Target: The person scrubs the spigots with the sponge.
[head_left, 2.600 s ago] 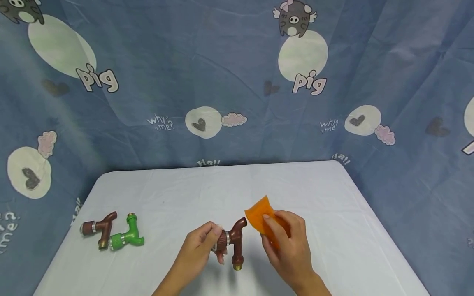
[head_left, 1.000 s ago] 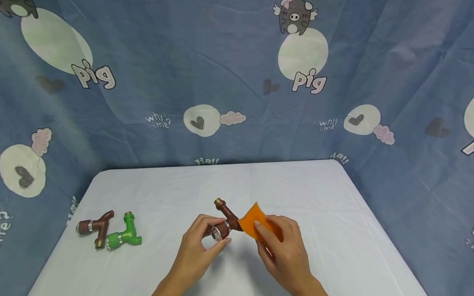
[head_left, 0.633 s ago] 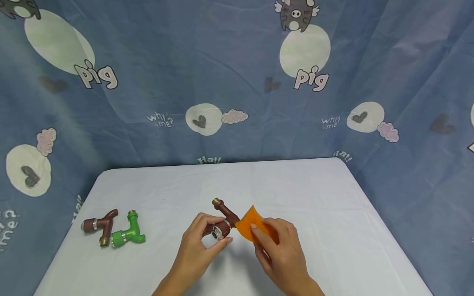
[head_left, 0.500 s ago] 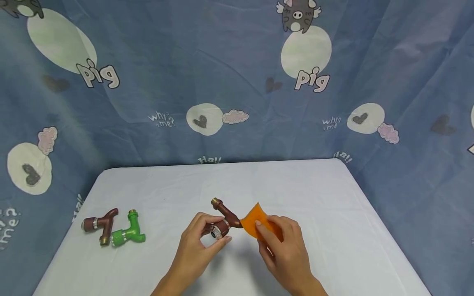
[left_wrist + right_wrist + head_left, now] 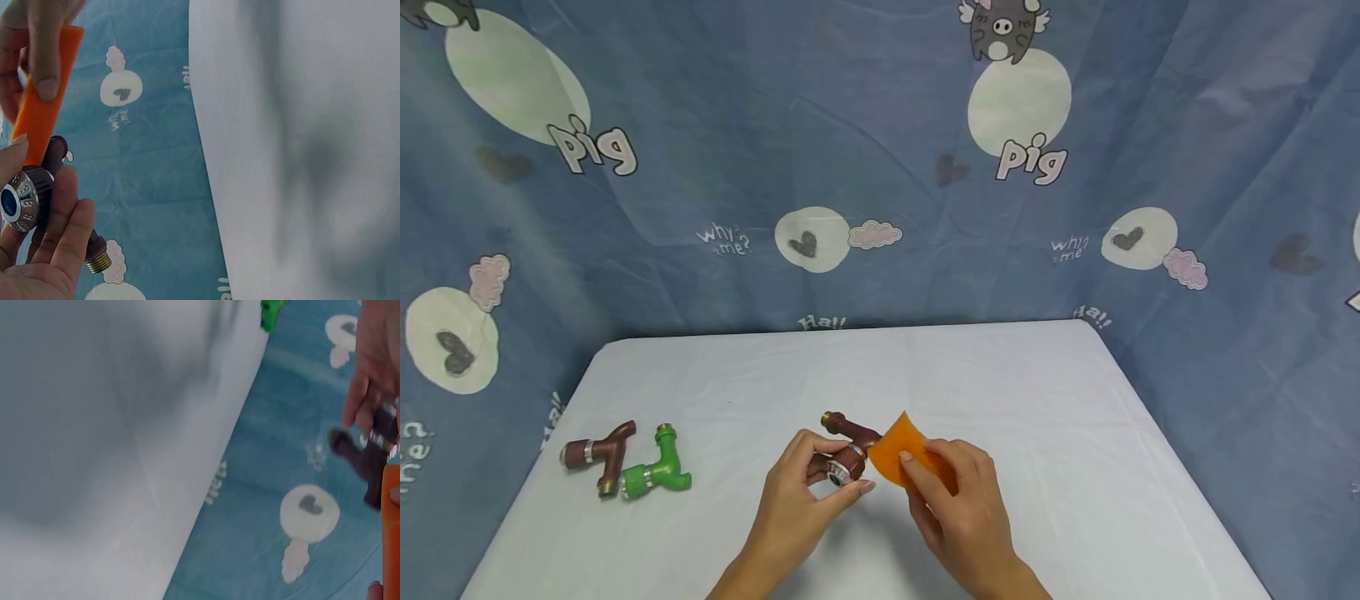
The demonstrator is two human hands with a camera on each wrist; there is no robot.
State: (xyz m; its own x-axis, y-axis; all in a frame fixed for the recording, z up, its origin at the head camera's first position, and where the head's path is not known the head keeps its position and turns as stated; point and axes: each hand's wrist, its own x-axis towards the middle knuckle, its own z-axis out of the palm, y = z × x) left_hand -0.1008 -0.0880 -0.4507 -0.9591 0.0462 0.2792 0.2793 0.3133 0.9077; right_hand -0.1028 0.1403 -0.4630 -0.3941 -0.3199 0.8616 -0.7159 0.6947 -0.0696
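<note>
My left hand (image 5: pixel 796 504) grips a brown faucet (image 5: pixel 847 427) by its ribbed handle, above the table. The faucet's brass threaded end points up and away to the left in the head view; in the left wrist view that threaded end (image 5: pixel 97 256) shows below the fingers. Between thumb and fingers, my right hand (image 5: pixel 962 508) pinches a folded orange cloth (image 5: pixel 895 450). The cloth's edge overlaps the faucet's spout and hides the tip of it. In the right wrist view the cloth (image 5: pixel 391 531) lies at the right edge, just below the faucet (image 5: pixel 369 459).
A second brown faucet (image 5: pixel 613 454) and a green faucet (image 5: pixel 664 467) lie side by side at the left of the white-covered table (image 5: pixel 1037 417). Behind and around the table hangs a blue printed curtain (image 5: pixel 880 150).
The left hand has turned the faucet from upright, so its threaded end now points up and left. The right hand has brought the cloth leftward onto the spout, shifting it back and forth.
</note>
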